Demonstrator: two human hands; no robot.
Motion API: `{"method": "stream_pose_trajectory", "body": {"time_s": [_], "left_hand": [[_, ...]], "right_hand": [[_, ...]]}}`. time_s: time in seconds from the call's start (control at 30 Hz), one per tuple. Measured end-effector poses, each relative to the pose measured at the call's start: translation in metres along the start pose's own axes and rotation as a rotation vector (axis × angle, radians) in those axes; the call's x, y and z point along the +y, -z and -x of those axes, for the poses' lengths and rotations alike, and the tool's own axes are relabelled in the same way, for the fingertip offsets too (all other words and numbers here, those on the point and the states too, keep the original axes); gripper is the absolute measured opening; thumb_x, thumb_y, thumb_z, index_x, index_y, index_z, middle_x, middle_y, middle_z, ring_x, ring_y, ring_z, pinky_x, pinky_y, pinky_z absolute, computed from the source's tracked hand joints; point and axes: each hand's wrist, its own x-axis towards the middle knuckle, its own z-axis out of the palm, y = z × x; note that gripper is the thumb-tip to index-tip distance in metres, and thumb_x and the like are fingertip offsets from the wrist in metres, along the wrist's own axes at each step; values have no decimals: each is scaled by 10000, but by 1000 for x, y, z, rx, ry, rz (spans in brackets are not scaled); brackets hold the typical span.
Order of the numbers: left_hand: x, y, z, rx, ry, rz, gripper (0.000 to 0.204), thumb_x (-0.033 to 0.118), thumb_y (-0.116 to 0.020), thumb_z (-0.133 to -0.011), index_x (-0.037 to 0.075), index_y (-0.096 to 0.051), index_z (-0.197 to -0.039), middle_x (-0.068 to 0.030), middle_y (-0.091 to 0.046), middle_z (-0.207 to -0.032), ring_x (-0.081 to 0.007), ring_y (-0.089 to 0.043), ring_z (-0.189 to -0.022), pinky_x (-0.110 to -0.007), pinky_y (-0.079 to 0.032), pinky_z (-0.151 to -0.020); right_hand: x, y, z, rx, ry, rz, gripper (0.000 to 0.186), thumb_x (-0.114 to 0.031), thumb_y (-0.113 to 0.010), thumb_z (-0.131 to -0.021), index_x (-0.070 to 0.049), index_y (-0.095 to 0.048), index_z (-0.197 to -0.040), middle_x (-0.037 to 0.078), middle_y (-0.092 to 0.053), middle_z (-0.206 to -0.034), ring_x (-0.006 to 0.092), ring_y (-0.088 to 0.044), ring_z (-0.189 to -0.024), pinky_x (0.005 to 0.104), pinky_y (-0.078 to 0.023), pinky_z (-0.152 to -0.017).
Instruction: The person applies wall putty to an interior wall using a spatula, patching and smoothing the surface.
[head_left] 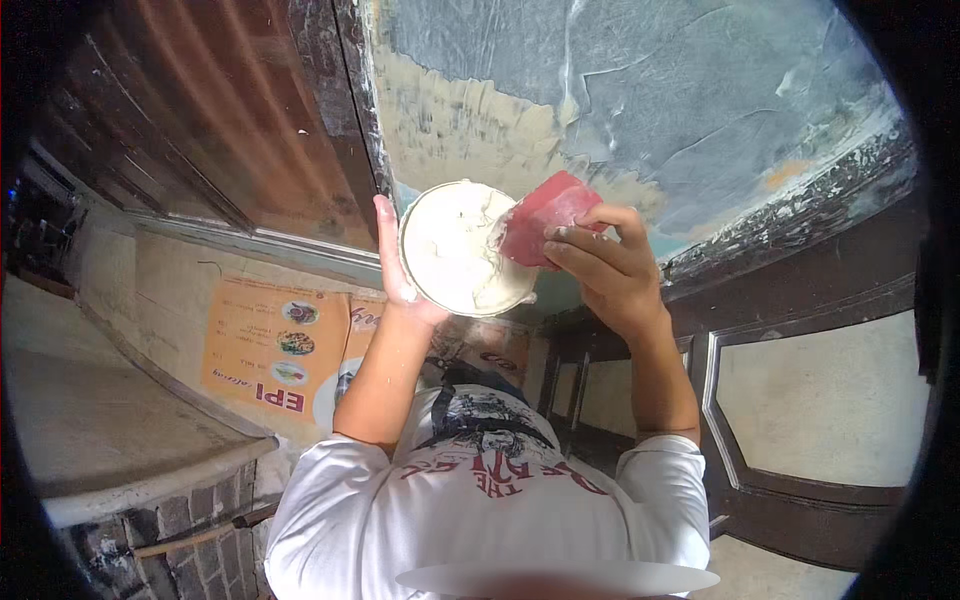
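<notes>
My left hand (pixel 397 270) holds a round tub of creamy white paste (pixel 450 250) from below and the side, thumb up along its left rim. My right hand (pixel 610 255) grips a red flat scraper (pixel 540 210) between thumb and fingers, with its left edge over the right part of the tub, at the paste. White smears show on the scraper and on my right fingers. Behind the tub is a wall (pixel 700 90) with patchy blue-grey and beige coating and some pale ridges.
A dark wooden frame with reddish panels (pixel 230 120) stands at upper left, dark panelled woodwork (pixel 740 470) at right. An orange printed sheet (pixel 250 330) lies below on the left, beside a pale ledge (pixel 130 420) over brickwork (pixel 190 540).
</notes>
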Motion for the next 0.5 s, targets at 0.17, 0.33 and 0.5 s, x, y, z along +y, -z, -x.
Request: {"method": "stream_pose_trajectory", "body": {"time_s": [0.17, 0.33, 0.5], "left_hand": [[-11, 1, -3, 5, 21, -4, 964, 775, -386, -942, -42, -481, -1445, -240, -563, -1419, -394, -583, -1257, -540, -467, -1065], [-21, -4, -7, -77, 24, 54, 983, 778, -393, -936, -61, -475, -1440, -239, -557, -1425, -391, -580, -1263, -537, -468, -1069], [-28, 4, -12, 44, -57, -41, 1016, 804, -402, -912, -48, -449, -1462, -237, -535, -1447, -397, -566, -1278, -545, -463, -1076]], "right_hand": [[2, 1, 7, 89, -31, -9, 342, 2, -779, -688, -76, -756, -1020, 38, -738, -1073, 270, -589, -1059, 351, -522, -814], [10, 19, 13, 164, -97, 39, 363, 67, -777, -639, -69, -762, -975, 43, -733, -991, 280, -629, -946, 350, -533, -758], [38, 40, 16, 200, -209, 80, 334, 127, -707, -699, -56, -745, -975, 91, -722, -912, 292, -645, -859, 374, -531, -742]]}}
